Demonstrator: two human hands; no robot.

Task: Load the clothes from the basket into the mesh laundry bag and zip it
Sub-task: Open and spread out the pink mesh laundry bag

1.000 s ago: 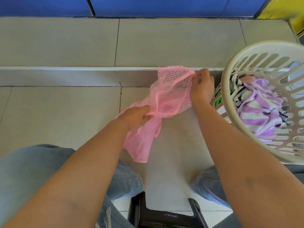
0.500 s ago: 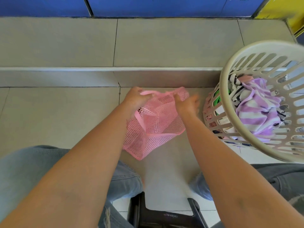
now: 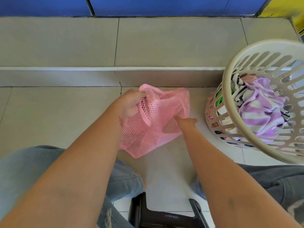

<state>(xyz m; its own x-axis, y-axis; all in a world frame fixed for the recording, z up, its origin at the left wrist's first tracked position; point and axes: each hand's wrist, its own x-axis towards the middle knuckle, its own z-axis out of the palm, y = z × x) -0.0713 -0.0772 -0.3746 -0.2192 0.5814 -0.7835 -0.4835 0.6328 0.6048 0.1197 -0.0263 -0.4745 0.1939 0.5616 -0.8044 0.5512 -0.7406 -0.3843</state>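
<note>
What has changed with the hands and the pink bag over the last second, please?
The mesh bag came down from the step. The left hand shifted its grip to the opening's rim; the right hand let go of the top and slipped inside. The basket and its clothes stayed put.

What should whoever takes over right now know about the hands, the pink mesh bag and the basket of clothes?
Left hand: gripping the rim of the pink mesh laundry bag, holding it up above the tiled floor.
Right hand: fingers pushed into the bag's mouth, spreading it open.
Cream slotted plastic laundry basket: on the right, holding the purple-and-white striped garment and other clothes.
Done: bag opened.
Left: no clothes visible in the bag; load everything from the basket, then zip it.
</note>
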